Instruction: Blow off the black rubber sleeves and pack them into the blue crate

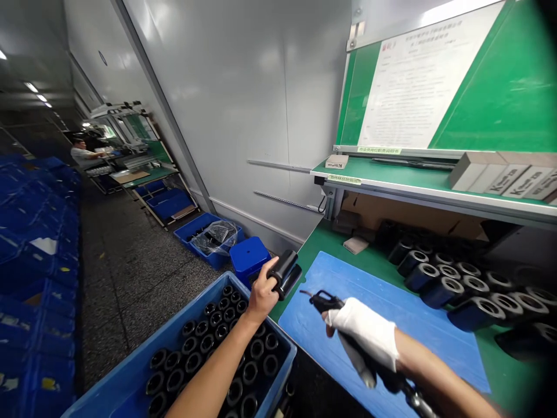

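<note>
In the head view my left hand (262,296) is closed on two black cylinders (285,266), held side by side just past the bin's corner and near the table edge. How far my fingers reach into them is hidden. My right hand (363,328), in a white glove, grips a black air blow gun (324,302) over the blue mat (343,278). Its thin nozzle points left, toward the cylinders but apart from them. Below my left forearm, a blue bin (143,348) holds many upright black cylinders (194,361) with round open ends.
More black cylinders (448,290) stand on the right of the green table (311,244), under a shelf (400,174) with white boxes (500,177). A blue bin with plastic wrap (215,235) and a blue lidded box (250,255) stand by the wall. A person (82,154) sits far left.
</note>
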The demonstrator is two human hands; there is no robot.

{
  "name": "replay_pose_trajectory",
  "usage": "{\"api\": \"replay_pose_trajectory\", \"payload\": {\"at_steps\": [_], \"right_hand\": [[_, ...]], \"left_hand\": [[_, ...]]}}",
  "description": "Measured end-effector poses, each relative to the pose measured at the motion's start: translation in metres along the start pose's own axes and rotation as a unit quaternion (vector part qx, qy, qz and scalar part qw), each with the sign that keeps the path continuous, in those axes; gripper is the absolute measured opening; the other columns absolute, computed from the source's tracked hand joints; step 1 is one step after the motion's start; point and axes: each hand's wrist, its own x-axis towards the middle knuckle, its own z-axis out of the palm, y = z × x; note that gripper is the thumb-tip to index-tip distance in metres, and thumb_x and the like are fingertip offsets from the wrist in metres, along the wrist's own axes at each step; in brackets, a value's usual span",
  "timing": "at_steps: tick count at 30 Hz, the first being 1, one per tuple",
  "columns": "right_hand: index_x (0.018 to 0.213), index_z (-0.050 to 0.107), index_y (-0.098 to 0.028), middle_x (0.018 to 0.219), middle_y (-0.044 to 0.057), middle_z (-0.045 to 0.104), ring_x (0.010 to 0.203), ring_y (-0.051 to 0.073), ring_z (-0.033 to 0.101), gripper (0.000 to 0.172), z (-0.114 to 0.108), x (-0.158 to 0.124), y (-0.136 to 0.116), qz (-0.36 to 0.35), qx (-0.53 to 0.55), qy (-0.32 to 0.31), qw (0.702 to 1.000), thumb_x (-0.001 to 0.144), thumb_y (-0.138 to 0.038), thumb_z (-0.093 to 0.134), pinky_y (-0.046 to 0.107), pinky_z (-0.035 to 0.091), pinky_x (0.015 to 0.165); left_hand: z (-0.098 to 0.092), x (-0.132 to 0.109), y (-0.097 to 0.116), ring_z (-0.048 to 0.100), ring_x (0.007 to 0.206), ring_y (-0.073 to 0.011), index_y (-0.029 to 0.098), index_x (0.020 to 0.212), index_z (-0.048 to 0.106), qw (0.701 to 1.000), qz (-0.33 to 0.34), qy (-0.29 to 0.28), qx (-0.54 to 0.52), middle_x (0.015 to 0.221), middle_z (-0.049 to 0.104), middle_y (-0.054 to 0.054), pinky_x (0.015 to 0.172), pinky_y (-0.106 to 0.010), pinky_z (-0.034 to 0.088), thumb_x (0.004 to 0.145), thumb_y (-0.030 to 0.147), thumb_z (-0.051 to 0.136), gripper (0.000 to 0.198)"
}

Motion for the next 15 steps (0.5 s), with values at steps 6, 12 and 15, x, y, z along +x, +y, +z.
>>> {"api": "replay_pose_trajectory", "payload": {"at_steps": [6,12,15], "right_hand": [[0.056,0.058,-0.018,0.031,-0.001,0.045,0.03,0.012,0.04,0.026,0.017,-0.003,0.006,0.007,0.01,-0.019,1.0,0.077,-0.033,0.051,0.024,0.027,0.04],[0.053,0.055,-0.019,0.03,-0.002,0.042,0.03,0.012,0.037,0.025,0.016,-0.001,0.013,0.026,0.007,0.011,1.0,0.075,-0.03,0.052,0.025,0.027,0.041],[0.061,0.058,-0.019,0.03,-0.002,0.043,0.029,0.014,0.037,0.03,0.013,0.001,0.024,0.019,0.037,0.004,0.999,0.08,-0.039,0.045,0.026,0.027,0.041]], "left_hand": [[0.026,-0.011,-0.001,0.065,0.107,-0.024,0.016,0.105,0.068,0.957,-0.205,0.115,-0.169,0.11,0.069,-0.009,0.098,-0.037,0.052,0.069,0.007,0.063,0.038],[0.035,-0.023,-0.003,0.067,0.102,-0.0235,0.013,0.102,0.068,0.902,-0.294,0.165,-0.269,0.102,0.073,-0.008,0.094,-0.036,0.054,0.064,0.012,0.07,0.038],[0.036,-0.026,-0.004,0.069,0.095,-0.0208,0.014,0.097,0.067,0.842,-0.354,0.202,-0.354,0.097,0.074,-0.006,0.091,-0.037,0.055,0.064,0.011,0.07,0.033]]}}
